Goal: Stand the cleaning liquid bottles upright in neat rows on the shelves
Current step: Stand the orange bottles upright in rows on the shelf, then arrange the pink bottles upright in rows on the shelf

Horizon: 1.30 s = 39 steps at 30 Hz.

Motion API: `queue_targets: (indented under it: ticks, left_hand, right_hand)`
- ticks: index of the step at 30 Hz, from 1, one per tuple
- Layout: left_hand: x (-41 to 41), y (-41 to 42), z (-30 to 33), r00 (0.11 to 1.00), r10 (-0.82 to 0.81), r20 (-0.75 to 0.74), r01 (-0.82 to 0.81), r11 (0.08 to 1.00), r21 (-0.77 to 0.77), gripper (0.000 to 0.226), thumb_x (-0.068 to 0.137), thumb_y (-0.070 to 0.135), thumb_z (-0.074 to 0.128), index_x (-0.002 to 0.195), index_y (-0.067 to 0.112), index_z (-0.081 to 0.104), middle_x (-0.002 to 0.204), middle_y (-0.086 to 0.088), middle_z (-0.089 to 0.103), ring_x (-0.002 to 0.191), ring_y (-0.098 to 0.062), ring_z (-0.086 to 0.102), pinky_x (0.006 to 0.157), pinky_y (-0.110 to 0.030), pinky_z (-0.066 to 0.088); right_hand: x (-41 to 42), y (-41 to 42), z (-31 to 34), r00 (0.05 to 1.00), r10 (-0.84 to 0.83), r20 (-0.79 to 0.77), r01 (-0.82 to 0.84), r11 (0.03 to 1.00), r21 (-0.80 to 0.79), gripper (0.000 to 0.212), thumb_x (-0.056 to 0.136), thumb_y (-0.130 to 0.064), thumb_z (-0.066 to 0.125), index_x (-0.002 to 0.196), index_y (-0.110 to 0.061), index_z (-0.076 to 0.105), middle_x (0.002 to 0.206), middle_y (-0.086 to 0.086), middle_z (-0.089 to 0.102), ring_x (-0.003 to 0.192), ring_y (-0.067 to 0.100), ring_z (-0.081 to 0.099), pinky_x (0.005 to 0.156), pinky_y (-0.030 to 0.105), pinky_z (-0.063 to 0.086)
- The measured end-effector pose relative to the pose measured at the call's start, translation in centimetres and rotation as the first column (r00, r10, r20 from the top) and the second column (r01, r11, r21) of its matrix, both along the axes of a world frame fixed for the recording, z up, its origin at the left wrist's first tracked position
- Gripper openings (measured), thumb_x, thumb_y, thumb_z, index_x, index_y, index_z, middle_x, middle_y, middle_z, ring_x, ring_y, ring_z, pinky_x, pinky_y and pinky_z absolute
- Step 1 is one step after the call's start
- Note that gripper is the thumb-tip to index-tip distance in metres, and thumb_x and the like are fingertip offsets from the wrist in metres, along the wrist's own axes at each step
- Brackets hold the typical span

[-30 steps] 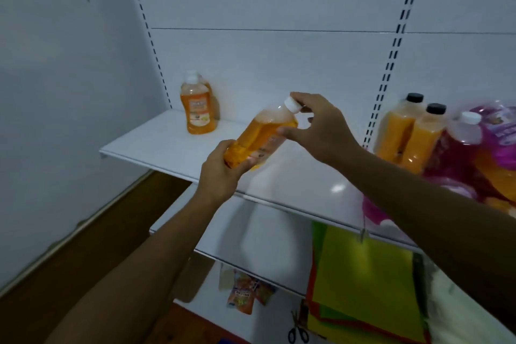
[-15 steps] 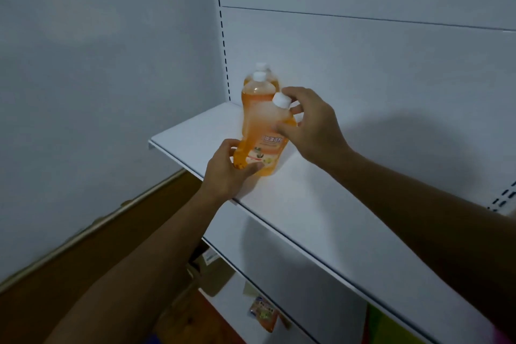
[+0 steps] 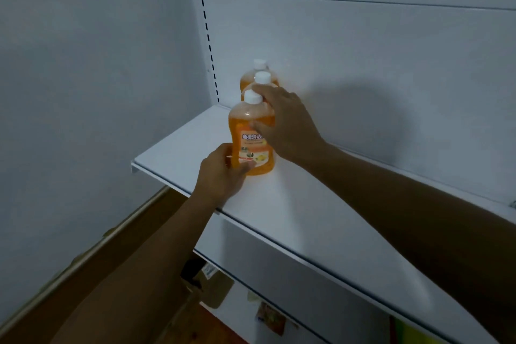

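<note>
An orange cleaning liquid bottle (image 3: 251, 135) with a white cap stands upright on the white shelf (image 3: 307, 220), near its left end. My left hand (image 3: 222, 173) grips its base from the front left. My right hand (image 3: 283, 123) wraps its right side and shoulder. Two more orange bottles stand in a line behind it: the middle bottle (image 3: 262, 79) shows little more than its cap, and the rear bottle (image 3: 259, 65) stands against the back panel.
A grey wall (image 3: 97, 78) closes off the shelf's left end. A slotted upright (image 3: 206, 28) runs up the back panel. A lower shelf (image 3: 268, 265) lies underneath, with small packets and a wooden floor (image 3: 195, 324) below. The shelf stretches bare to the right.
The bottle went from tilted in the air to upright on the shelf, in front of the other two. Both hands stayed on it, and my view swung left.
</note>
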<state>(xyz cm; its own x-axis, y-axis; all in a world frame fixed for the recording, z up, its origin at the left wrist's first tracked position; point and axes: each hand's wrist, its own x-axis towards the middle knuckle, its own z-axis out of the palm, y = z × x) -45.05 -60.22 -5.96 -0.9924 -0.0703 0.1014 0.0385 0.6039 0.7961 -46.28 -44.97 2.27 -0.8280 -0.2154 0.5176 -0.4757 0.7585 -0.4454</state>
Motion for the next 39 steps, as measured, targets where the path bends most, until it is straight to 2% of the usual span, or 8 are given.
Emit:
queue_targets:
  ticks: [4,10,13,15,19,28,35,39]
  left_hand:
    - [-0.2,0.0,-0.3,1.000,-0.023,-0.004,0.023,0.998,-0.060,0.048,0.089,0.046,0.062,0.130,0.021,0.054,0.126,0.003,0.064,0.102,-0.014,0.062,0.084,-0.024,0.044]
    - [1.0,0.4,-1.0,0.997,-0.070,0.020,0.073,0.968,-0.241,0.055,0.087,0.061,0.054,0.126,0.023,0.049,0.118,0.003,0.065,0.100,-0.021,0.065,0.078,-0.027,0.043]
    - [2.8,1.2,-0.9,0.999,0.016,0.031,-0.003,0.923,-0.385,0.062,0.085,0.070,0.044,0.120,0.019,0.046,0.117,-0.003,0.064,0.107,-0.028,0.063,0.095,-0.046,0.043]
    - [4.4,1.5,-0.9,0.999,0.044,0.013,-0.033,0.885,-0.464,0.070,0.084,0.074,0.040,0.126,0.018,0.044,0.125,-0.005,0.062,0.117,-0.032,0.058,0.107,-0.059,0.028]
    - [8.3,3.6,-0.8,0.999,0.053,-0.004,-0.050,0.901,-0.430,0.078,0.082,0.078,0.038,0.136,0.022,0.039,0.138,-0.004,0.054,0.128,-0.033,0.049,0.109,-0.064,0.023]
    - [20.7,16.0,0.4,0.985,-0.170,-0.041,0.137,0.898,-0.418,0.082,0.087,0.066,0.045,0.150,0.016,0.027,0.155,-0.006,0.034,0.139,-0.031,0.035,0.114,-0.056,0.028]
    - [26.3,24.3,2.0,0.918,-0.393,-0.049,0.339,0.842,-0.419,0.080,0.090,0.060,0.049,0.150,0.011,0.028,0.153,-0.008,0.037,0.139,-0.029,0.037,0.112,-0.044,0.030]
    - [27.9,28.5,2.8,0.841,-0.537,-0.068,0.468,0.783,-0.410,0.080,0.091,0.054,0.054,0.149,0.007,0.028,0.152,-0.012,0.037,0.139,-0.029,0.036,0.112,-0.041,0.030]
  right_hand:
    - [0.4,0.4,-0.2,0.999,-0.006,0.036,0.004,0.999,0.049,0.072,0.088,-0.025,0.066,0.149,-0.019,0.029,0.146,0.006,0.044,0.130,0.026,0.041,0.103,0.043,0.040]
    - [3.0,2.1,-0.7,0.995,-0.040,0.089,0.036,0.999,0.039,0.076,0.091,-0.038,0.061,0.152,-0.017,0.021,0.150,0.008,0.037,0.135,0.029,0.038,0.105,0.050,0.041]
    - [5.0,3.9,-0.3,0.987,-0.088,0.134,0.081,0.995,0.058,0.073,0.092,-0.044,0.058,0.150,-0.016,0.024,0.152,0.008,0.034,0.138,0.029,0.033,0.108,0.048,0.036]
    - [6.8,5.3,-0.2,0.980,-0.127,0.157,0.113,0.989,0.095,0.073,0.093,-0.048,0.054,0.151,-0.015,0.025,0.156,0.008,0.028,0.142,0.027,0.026,0.113,0.047,0.031]
    - [11.5,8.5,-0.4,0.965,-0.189,0.179,0.163,0.975,0.149,0.073,0.094,-0.054,0.049,0.151,-0.015,0.026,0.159,0.007,0.023,0.146,0.025,0.017,0.116,0.046,0.025]
    - [25.6,19.2,-1.0,0.938,-0.315,0.144,0.295,0.944,0.148,0.071,0.094,-0.055,0.045,0.150,-0.016,0.028,0.158,0.006,0.025,0.146,0.024,0.018,0.117,0.043,0.024]
    - [34.1,26.9,-1.2,0.863,-0.480,0.157,0.464,0.876,0.129,0.069,0.094,-0.054,0.049,0.149,-0.016,0.032,0.156,0.005,0.030,0.145,0.023,0.022,0.116,0.043,0.025]
    - [37.9,30.6,-1.4,0.785,-0.591,0.185,0.580,0.806,0.116,0.065,0.093,-0.052,0.051,0.145,-0.015,0.037,0.151,0.006,0.037,0.140,0.024,0.029,0.110,0.042,0.030]
